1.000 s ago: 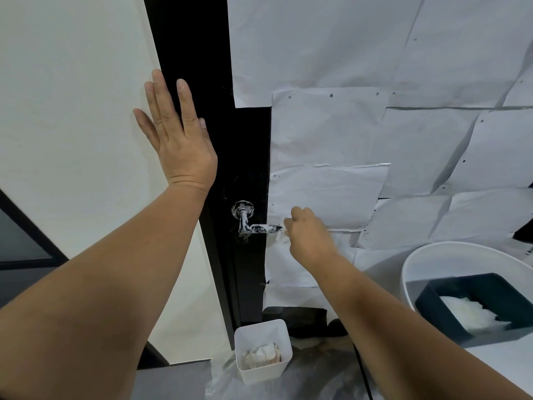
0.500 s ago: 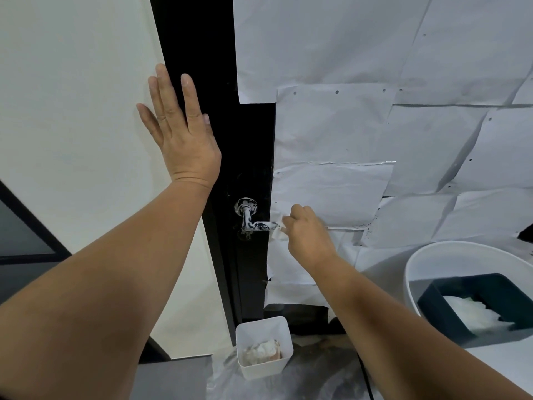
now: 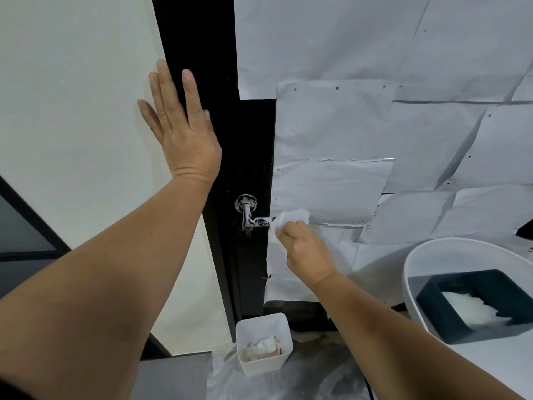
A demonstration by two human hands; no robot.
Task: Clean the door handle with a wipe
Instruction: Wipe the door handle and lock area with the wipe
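Observation:
A metal lever door handle [image 3: 251, 217], streaked with white smears, sticks out of the black door [image 3: 248, 145]. My right hand [image 3: 305, 249] pinches a white wipe [image 3: 290, 219] against the lever's free end. The wipe bunches above my fingers and covers the tip of the lever. My left hand [image 3: 181, 128] lies flat with fingers spread, pressed on the door's edge and the cream wall above and left of the handle.
White paper sheets [image 3: 360, 134] cover the door to the right of the handle. On the floor below stands a small white bin [image 3: 264, 343] with used wipes. At right, a white tub [image 3: 427, 261] holds a dark tray [image 3: 473, 301] with fresh wipes.
My right hand has dropped slightly below the lever's end, so the wipe now shows bunched above my fingers. The left hand stays flat in place.

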